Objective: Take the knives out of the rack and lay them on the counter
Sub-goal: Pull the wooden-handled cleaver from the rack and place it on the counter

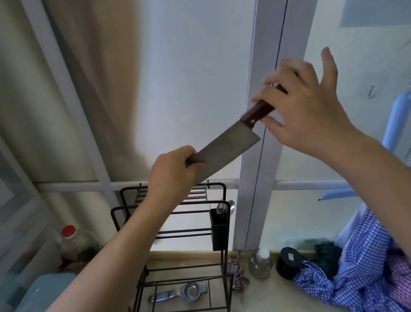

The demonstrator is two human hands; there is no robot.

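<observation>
A broad steel knife (226,151) with a reddish-brown wooden handle is held in the air above a black wire rack (180,255). My left hand (173,173) pinches the blade's far end from below. My right hand (304,107) has its fingers around the handle, higher and to the right, with the thumb raised. The rack stands on the pale counter (266,299) under my left forearm. Its knife slots at the top are partly hidden by my left wrist, and I see no other knife in it.
A black utensil cup (220,229) hangs on the rack's right side. A metal strainer (181,293) lies on its bottom shelf. A steel bottle (261,263), a dark round object (292,261) and checked blue cloth (359,274) sit right. A red-capped jar (70,240) stands left.
</observation>
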